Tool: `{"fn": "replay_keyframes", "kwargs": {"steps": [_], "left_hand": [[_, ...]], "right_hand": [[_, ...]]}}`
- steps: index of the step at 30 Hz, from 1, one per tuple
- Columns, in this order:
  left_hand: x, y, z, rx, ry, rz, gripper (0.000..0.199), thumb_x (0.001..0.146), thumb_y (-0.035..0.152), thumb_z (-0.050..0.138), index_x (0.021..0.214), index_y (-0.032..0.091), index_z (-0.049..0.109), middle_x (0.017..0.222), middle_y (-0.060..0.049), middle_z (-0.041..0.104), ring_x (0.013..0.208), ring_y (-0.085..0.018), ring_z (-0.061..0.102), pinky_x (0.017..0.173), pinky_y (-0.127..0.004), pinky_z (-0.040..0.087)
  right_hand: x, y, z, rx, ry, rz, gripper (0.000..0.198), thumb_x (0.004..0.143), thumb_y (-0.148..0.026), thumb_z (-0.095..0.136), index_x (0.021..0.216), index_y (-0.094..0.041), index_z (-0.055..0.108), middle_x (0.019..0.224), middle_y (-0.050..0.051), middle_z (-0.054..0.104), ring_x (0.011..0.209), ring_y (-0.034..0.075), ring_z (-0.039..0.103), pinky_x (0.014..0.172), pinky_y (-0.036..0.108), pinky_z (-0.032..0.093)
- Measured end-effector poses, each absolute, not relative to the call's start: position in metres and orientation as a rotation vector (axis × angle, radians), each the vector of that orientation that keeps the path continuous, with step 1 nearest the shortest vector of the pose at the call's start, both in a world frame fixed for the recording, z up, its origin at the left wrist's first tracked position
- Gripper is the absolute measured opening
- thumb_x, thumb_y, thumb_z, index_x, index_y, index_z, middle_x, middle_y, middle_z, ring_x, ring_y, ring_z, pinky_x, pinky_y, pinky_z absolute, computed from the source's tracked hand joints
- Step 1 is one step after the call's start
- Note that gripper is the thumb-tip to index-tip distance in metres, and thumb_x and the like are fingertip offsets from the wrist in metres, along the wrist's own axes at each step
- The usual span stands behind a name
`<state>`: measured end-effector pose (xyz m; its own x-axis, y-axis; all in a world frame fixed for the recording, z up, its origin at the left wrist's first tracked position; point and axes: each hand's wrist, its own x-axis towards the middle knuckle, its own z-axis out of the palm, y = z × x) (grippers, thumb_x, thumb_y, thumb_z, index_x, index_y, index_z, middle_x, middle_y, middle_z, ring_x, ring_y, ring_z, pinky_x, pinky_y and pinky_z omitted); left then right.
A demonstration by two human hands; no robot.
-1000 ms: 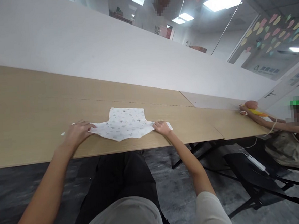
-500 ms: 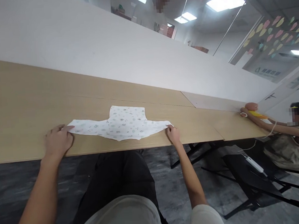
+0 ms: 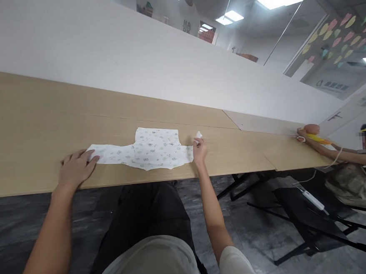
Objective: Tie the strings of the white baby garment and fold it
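A white baby shirt (image 3: pixel 157 149) with a small print lies spread on the wooden table (image 3: pixel 240 154), its sleeves stretched out to both sides. My left hand (image 3: pixel 76 168) rests on the table with its fingers lying over the end of the left sleeve (image 3: pixel 107 154), thumb apart. At the other side, my right hand (image 3: pixel 199 152) is closed in a pinch on the right sleeve, and a bit of white cloth (image 3: pixel 198 134) pokes up above the fingers. The part of that sleeve behind the hand is hidden.
A white wall (image 3: pixel 153 72) with glass above runs along the table's far edge. At the right, another person (image 3: pixel 355 175) reaches over the table to a doll (image 3: pixel 312 129) with yellow cloth. A black folding chair (image 3: pixel 304 212) with a white power strip (image 3: pixel 312 199) stands below.
My right hand has moved left, bringing the right sleeve's end up and inward toward the shirt's body. My left hand has shifted slightly right and now lies flatter on its sleeve.
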<state>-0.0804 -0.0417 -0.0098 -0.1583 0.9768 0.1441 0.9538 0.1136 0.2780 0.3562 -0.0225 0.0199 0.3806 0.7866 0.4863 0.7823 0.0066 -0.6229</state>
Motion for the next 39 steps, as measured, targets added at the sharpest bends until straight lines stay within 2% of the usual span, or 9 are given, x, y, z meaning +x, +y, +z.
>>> {"fn": "replay_keyframes", "kwargs": {"steps": [5, 10, 14, 18, 23, 28, 31, 34, 39], "left_hand": [[-0.083, -0.041, -0.011, 1.977, 2.284, 0.449, 0.084, 0.094, 0.063, 0.015, 0.148, 0.011, 0.052, 0.16, -0.02, 0.041, 0.138, -0.046, 0.041, 0.112, -0.064, 0.031], [-0.083, -0.043, -0.009, 1.966, 2.268, 0.452, 0.084, 0.094, 0.064, 0.017, 0.148, 0.01, 0.052, 0.159, -0.021, 0.041, 0.139, -0.047, 0.039, 0.112, -0.065, 0.031], [-0.084, -0.041, -0.012, 1.963, 2.267, 0.491, 0.078, 0.094, 0.061, 0.023, 0.147, 0.012, 0.054, 0.158, -0.02, 0.044, 0.138, -0.047, 0.041, 0.111, -0.065, 0.032], [-0.085, -0.04, -0.014, 1.974, 2.272, 0.519, 0.072, 0.093, 0.058, 0.028, 0.145, 0.017, 0.055, 0.155, -0.019, 0.048, 0.137, -0.045, 0.043, 0.11, -0.065, 0.033], [-0.085, -0.04, -0.013, 1.989, 2.259, 0.506, 0.078, 0.093, 0.061, 0.023, 0.144, 0.012, 0.055, 0.156, -0.021, 0.046, 0.136, -0.046, 0.043, 0.111, -0.065, 0.032], [-0.086, -0.04, -0.015, 1.977, 2.276, 0.507, 0.078, 0.093, 0.063, 0.022, 0.146, 0.015, 0.054, 0.157, -0.018, 0.046, 0.138, -0.045, 0.042, 0.112, -0.063, 0.032], [-0.085, -0.041, -0.014, 1.971, 2.274, 0.495, 0.081, 0.093, 0.064, 0.019, 0.146, 0.013, 0.054, 0.158, -0.019, 0.044, 0.138, -0.046, 0.041, 0.112, -0.064, 0.032], [-0.085, -0.041, -0.012, 1.98, 2.259, 0.482, 0.081, 0.094, 0.063, 0.019, 0.145, 0.01, 0.054, 0.159, -0.02, 0.043, 0.137, -0.047, 0.04, 0.111, -0.065, 0.031], [-0.084, -0.041, -0.011, 1.963, 2.28, 0.471, 0.078, 0.095, 0.061, 0.02, 0.146, 0.012, 0.054, 0.16, -0.019, 0.042, 0.136, -0.046, 0.042, 0.111, -0.064, 0.031]], "right_hand": [[0.291, -0.019, 0.024, -1.595, -1.905, -0.098, 0.038, 0.097, -0.009, 0.041, 0.117, -0.017, 0.072, 0.119, 0.013, 0.071, 0.107, 0.02, 0.067, 0.094, 0.027, 0.051], [0.25, -0.025, 0.015, -1.675, -2.203, -0.111, 0.036, 0.099, -0.009, 0.044, 0.12, -0.018, 0.072, 0.116, 0.011, 0.072, 0.108, 0.02, 0.068, 0.086, 0.026, 0.053], [0.241, -0.027, 0.004, -1.685, -2.275, -0.105, 0.033, 0.098, -0.01, 0.048, 0.115, -0.018, 0.075, 0.11, 0.012, 0.074, 0.104, 0.023, 0.069, 0.09, 0.032, 0.053], [0.242, -0.027, -0.003, -1.583, -2.286, -0.074, 0.037, 0.095, -0.005, 0.05, 0.116, -0.018, 0.076, 0.111, 0.011, 0.076, 0.105, 0.022, 0.068, 0.094, 0.032, 0.052], [0.24, -0.027, -0.004, -1.527, -2.24, -0.005, 0.04, 0.095, -0.003, 0.047, 0.115, -0.021, 0.077, 0.113, 0.007, 0.077, 0.106, 0.02, 0.067, 0.095, 0.03, 0.052], [0.236, -0.028, -0.006, -1.485, -2.24, 0.09, 0.038, 0.096, -0.005, 0.048, 0.112, -0.023, 0.077, 0.113, 0.005, 0.077, 0.107, 0.018, 0.067, 0.096, 0.027, 0.051], [0.236, -0.03, -0.008, -1.492, -2.224, 0.124, 0.036, 0.096, -0.006, 0.049, 0.113, -0.022, 0.077, 0.115, 0.005, 0.077, 0.108, 0.018, 0.068, 0.096, 0.026, 0.051], [0.237, -0.032, -0.008, -1.483, -2.235, 0.141, 0.035, 0.097, -0.008, 0.051, 0.117, -0.022, 0.076, 0.116, 0.005, 0.077, 0.11, 0.018, 0.068, 0.096, 0.027, 0.051], [0.24, -0.036, -0.006, -1.497, -2.295, 0.109, 0.042, 0.097, -0.011, 0.051, 0.133, -0.025, 0.069, 0.112, 0.005, 0.077, 0.107, 0.02, 0.067, 0.09, 0.027, 0.053]]}}
